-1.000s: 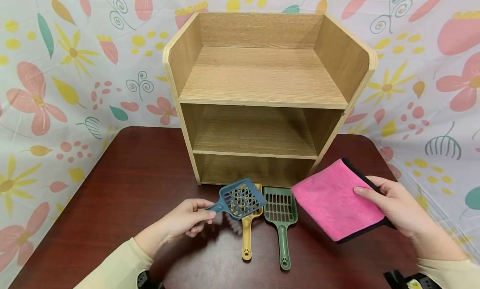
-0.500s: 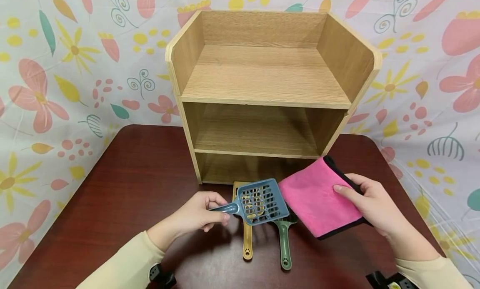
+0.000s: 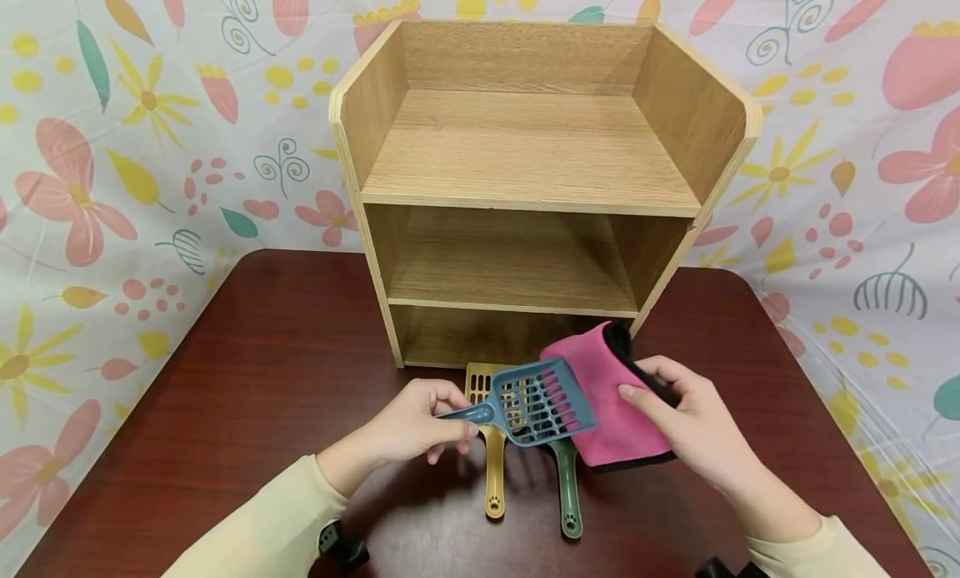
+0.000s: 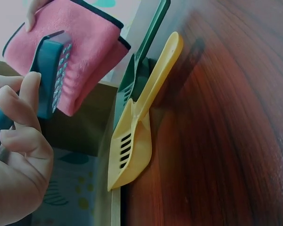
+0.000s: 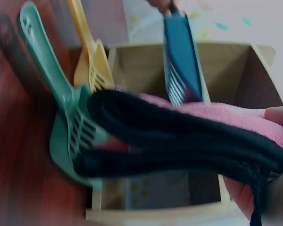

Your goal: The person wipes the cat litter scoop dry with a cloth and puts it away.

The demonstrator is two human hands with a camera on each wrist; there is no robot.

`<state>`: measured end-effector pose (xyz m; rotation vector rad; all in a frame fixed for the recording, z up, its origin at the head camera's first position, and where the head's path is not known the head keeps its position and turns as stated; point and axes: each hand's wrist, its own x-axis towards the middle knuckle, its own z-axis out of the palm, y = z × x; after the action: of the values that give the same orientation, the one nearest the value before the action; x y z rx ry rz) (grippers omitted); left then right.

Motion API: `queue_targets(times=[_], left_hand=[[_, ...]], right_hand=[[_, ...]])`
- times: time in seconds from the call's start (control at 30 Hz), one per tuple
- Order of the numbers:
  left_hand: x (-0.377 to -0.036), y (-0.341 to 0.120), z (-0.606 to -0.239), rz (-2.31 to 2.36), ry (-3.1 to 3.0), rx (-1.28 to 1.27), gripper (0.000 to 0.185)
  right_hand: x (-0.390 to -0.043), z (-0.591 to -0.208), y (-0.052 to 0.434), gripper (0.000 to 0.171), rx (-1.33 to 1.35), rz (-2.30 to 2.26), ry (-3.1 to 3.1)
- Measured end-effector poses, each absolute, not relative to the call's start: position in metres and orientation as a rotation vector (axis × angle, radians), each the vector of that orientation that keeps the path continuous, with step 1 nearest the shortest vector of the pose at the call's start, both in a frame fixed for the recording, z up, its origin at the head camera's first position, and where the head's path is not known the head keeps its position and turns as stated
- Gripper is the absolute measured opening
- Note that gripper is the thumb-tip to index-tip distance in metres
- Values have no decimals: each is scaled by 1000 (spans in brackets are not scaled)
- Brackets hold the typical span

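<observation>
Two hands are busy over the glossy red-brown table [image 3: 247, 353], and we start in the head view. On the left we have the left hand [image 3: 405, 425], thumb and fingers clamped on the handle of a blue slotted plastic scoop [image 3: 536, 401], which is up above the table, blade pointing right. Over on the right, there's the right hand [image 3: 697, 415] gripping a folded bright pink cloth with black edging [image 3: 617, 407], thumb across its pink face. The blue scoop's lip overlaps the cloth's left part; whether they touch, we can't tell from here. Below them on the table, a yellow slotted plastic scoop [image 3: 495, 476] lies to the left and a green slotted plastic scoop [image 3: 567, 486] to the right, handles toward the near side, the green one's blade mostly hidden from us. Just beyond, on the far side, stands a pale wooden three-level shelf [image 3: 525, 144], backed by a white flower-printed backdrop [image 3: 187, 27].

Over to the left wrist: we catch the blue scoop side-on at the cloth, fingers curled at its handle, the yellow scoop lying beside the green one.

And the right wrist, partly blurred: we get the cloth's black edge in layers close to the lens, the thumb on the pink, the other fingers hard to read.
</observation>
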<state>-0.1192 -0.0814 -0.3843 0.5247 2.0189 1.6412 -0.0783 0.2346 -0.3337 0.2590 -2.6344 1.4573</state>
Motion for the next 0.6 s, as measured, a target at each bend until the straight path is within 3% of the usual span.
queue_targets(times=[0.3, 0.6], left_hand=[[-121, -77, -386, 1684, 1977, 529, 16], [-123, -76, -387, 1706, 1922, 532, 18]], right_hand=[[-74, -344, 216, 25, 637, 1474, -2628], [-94, -360, 211, 30, 619, 1305, -2653]])
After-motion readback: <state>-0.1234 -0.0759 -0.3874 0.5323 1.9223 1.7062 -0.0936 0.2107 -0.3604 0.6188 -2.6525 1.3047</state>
